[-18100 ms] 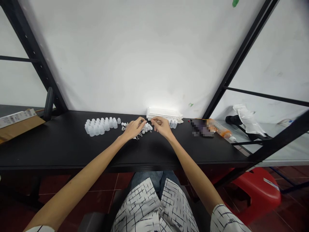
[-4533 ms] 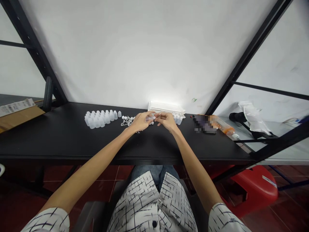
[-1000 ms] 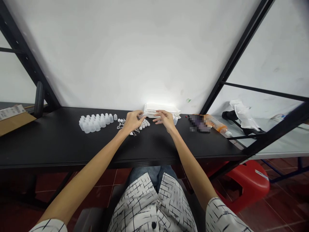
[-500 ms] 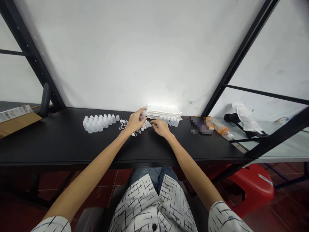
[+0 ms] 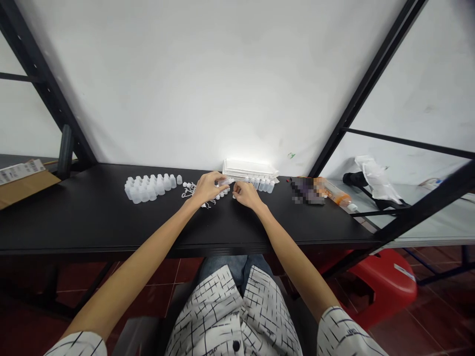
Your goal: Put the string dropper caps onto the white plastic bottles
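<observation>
My left hand (image 5: 207, 188) pinches a small translucent plastic bottle (image 5: 224, 182) just above the black table (image 5: 92, 222). Close beside it on the right, my right hand (image 5: 245, 194) has its fingers curled together over the loose white caps (image 5: 221, 193); what they hold is too small to make out. A cluster of several small white bottles (image 5: 148, 186) stands to the left. A row of several more small bottles (image 5: 262, 185) stands in front of a stack of white trays (image 5: 249, 170) against the wall.
A cardboard box (image 5: 22, 178) lies at the far left. An orange-and-clear tube (image 5: 336, 195) lies right of the trays. Black frame posts rise at both sides. A red stool (image 5: 386, 287) stands on the floor at the right.
My left hand came back from the tray stack with a small bottle and lowered it towards the caps. My right hand stayed by the caps and closed its fingers.
</observation>
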Action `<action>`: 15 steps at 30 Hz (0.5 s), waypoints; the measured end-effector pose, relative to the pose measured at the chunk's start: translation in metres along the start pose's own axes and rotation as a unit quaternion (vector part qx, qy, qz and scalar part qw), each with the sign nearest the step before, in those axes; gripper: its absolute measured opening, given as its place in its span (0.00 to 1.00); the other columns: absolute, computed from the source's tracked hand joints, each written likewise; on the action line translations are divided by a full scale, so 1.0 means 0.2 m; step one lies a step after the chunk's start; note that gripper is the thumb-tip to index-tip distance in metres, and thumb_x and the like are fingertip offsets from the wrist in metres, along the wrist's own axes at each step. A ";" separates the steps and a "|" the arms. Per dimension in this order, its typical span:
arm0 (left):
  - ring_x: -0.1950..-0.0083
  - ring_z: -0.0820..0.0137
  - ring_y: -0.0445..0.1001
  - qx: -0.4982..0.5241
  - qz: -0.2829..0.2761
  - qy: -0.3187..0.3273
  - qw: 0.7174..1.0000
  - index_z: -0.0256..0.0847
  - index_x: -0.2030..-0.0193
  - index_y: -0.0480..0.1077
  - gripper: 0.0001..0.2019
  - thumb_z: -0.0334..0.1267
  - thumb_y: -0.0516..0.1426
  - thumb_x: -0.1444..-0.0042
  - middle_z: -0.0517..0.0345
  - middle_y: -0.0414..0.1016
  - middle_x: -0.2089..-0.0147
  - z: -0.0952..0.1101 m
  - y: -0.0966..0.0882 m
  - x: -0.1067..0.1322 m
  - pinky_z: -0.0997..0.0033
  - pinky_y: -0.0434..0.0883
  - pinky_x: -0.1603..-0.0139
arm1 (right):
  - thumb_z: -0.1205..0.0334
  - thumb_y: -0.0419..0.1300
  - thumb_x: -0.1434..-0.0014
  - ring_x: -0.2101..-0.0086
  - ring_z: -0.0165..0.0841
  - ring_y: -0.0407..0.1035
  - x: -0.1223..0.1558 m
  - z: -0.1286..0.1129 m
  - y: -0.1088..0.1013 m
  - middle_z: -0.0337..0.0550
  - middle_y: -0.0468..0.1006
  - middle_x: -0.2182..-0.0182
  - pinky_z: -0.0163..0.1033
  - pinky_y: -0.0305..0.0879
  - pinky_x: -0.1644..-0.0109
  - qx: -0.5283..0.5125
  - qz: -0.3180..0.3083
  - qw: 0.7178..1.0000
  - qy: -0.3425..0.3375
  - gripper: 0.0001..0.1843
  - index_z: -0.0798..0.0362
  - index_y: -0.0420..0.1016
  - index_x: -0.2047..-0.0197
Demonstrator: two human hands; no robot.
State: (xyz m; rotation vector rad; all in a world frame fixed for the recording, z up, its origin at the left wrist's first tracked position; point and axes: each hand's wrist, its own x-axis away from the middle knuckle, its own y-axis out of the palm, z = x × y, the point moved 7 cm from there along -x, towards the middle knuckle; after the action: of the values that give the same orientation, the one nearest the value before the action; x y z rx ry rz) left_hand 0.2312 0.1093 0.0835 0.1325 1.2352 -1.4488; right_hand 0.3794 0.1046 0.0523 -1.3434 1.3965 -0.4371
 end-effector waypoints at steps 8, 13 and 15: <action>0.67 0.68 0.73 -0.022 -0.004 0.023 0.999 0.38 0.67 0.77 0.16 0.51 0.62 0.49 0.55 0.78 0.67 -0.01 0.02 0.00 0.71 0.66 0.64 | 0.63 0.63 0.46 0.68 0.34 0.73 0.00 0.05 0.03 0.42 0.80 0.71 0.36 0.64 0.63 -0.004 -0.058 0.998 0.017 0.04 0.53 0.79 0.70; 0.67 0.68 0.73 -0.057 -0.020 0.025 0.998 0.39 0.65 0.78 0.17 0.52 0.62 0.48 0.55 0.77 0.67 0.01 0.02 0.00 0.72 0.64 0.66 | 0.58 0.63 0.47 0.75 0.32 0.71 -0.02 0.10 -0.07 0.41 0.76 0.78 0.36 0.68 0.72 -0.246 0.038 0.965 0.081 0.09 0.55 0.76 0.71; 0.67 0.69 0.73 -0.064 -0.034 0.026 0.997 0.40 0.64 0.78 0.16 0.51 0.62 0.48 0.55 0.78 0.67 0.02 0.03 0.00 0.72 0.63 0.67 | 0.52 0.66 0.50 0.75 0.32 0.71 -0.02 0.11 -0.10 0.42 0.76 0.76 0.36 0.70 0.75 -0.393 0.077 0.910 0.105 0.14 0.55 0.75 0.70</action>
State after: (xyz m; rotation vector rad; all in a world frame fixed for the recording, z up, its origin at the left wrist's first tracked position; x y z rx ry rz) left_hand 0.2379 0.1073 0.0810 0.0421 1.3826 -1.4289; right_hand 0.4067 0.1110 0.0620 -1.8345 1.9564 0.1271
